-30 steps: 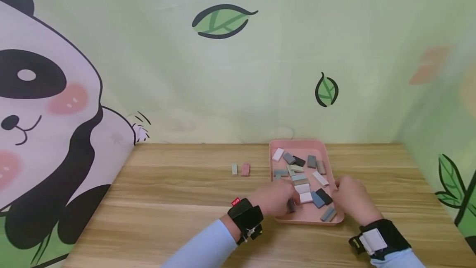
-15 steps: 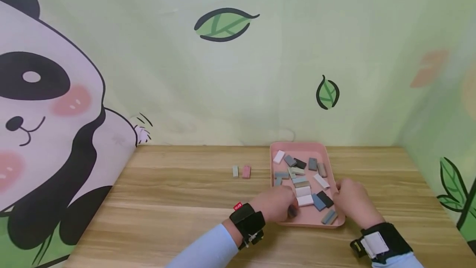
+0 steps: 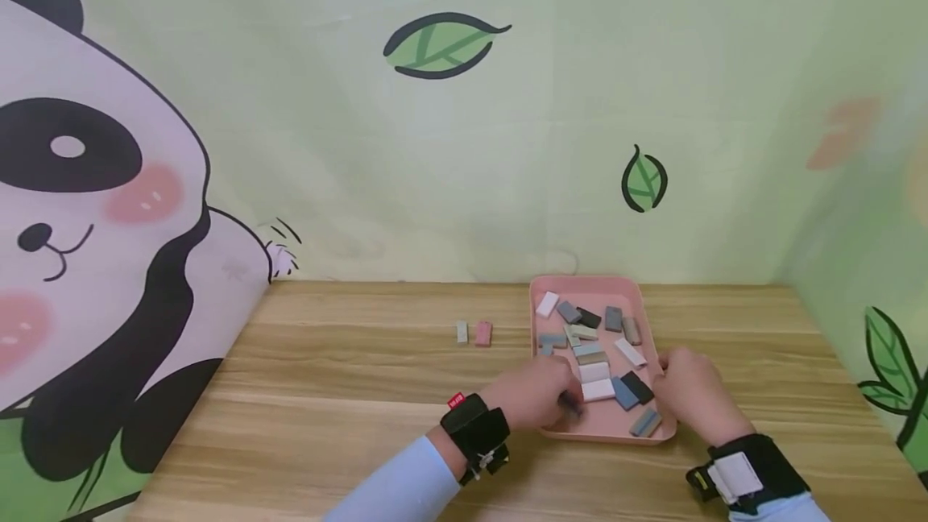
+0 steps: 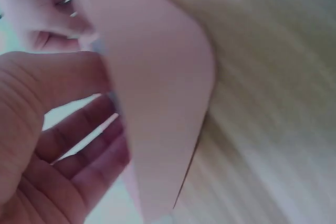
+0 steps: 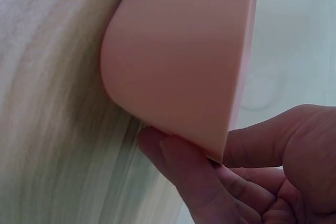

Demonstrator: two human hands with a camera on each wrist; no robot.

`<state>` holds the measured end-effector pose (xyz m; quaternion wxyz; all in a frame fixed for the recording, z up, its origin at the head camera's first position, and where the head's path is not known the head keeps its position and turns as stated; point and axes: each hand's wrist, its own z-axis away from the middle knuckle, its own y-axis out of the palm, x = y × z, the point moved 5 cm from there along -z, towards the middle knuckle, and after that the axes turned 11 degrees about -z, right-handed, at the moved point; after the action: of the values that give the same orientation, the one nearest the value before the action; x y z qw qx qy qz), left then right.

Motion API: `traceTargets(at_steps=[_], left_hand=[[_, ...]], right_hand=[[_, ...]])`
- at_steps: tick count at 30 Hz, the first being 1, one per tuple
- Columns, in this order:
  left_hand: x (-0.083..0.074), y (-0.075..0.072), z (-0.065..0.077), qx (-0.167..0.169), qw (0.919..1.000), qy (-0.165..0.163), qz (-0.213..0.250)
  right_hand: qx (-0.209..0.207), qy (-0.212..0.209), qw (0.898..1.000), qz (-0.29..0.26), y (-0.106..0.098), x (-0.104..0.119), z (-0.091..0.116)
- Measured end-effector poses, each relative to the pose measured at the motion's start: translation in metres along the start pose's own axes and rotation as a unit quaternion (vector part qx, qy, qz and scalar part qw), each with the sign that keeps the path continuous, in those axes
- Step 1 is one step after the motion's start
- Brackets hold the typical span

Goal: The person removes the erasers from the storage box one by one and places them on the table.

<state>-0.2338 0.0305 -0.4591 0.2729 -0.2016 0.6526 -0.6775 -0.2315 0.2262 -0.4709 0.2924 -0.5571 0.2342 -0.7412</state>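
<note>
While the table (image 3: pixel 348 393) bears the pink tray (image 3: pixel 609 419), the right hand (image 3: pixel 692 393) grips the tray's right edge and the left hand (image 3: pixel 532 395) pinches a dark block (image 3: pixel 571 405) inside its near left corner. The work looks unfinished: a pink block (image 3: pixel 483 334) and a pale block (image 3: pixel 461 333) lie left of the tray, the other blocks (image 3: pixel 594 371) inside it.

The wood-grained table (image 3: pixel 348 357) bears a pink tray (image 3: pixel 611 424), a pale block (image 3: pixel 461 333) and a pink block (image 3: pixel 483 334).

Soft, even light with faint shadows; tabletop (image 4: pixel 273 93) blurred in both wrist views
</note>
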Motion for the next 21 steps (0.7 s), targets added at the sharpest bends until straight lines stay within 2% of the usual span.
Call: traceTargets(at_steps=[3, 5, 8, 11, 13, 14, 18, 21], left_hand=[[0.01, -0.011, 0.004, -0.052, 0.9979, 0.013, 0.038], [0.019, -0.02, 0.008, -0.079, 0.9945, 0.003, 0.068], [0.037, -0.032, 0.016, -0.111, 0.9884, -0.046, 0.093], [0.059, -0.044, 0.026, -0.145, 0.9766, -0.108, 0.116], [0.076, -0.05, 0.035, -0.171, 0.9642, -0.145, 0.141], [0.084, -0.052, 0.04, -0.18, 0.9551, -0.163, 0.17], [0.121, -0.054, 0.058, -0.221, 0.9202, -0.239, 0.217], [0.143, -0.049, 0.069, -0.249, 0.8995, -0.291, 0.211]], right_hand=[[0.003, 0.0, 1.0, 0.002, 0.0, 0.001, 0.001], [0.004, -0.002, 1.0, 0.004, 0.0, 0.002, 0.001], [0.006, -0.004, 1.0, 0.004, 0.001, 0.002, 0.002], [0.003, -0.009, 1.0, 0.008, 0.0, 0.004, 0.003], [0.001, -0.013, 1.0, 0.011, 0.0, 0.004, 0.003], [-0.001, -0.016, 1.0, 0.013, 0.0, 0.005, 0.004], [0.0, -0.012, 1.0, 0.014, 0.0, 0.005, 0.004], [0.002, -0.003, 1.0, 0.011, 0.0, 0.004, 0.004]])
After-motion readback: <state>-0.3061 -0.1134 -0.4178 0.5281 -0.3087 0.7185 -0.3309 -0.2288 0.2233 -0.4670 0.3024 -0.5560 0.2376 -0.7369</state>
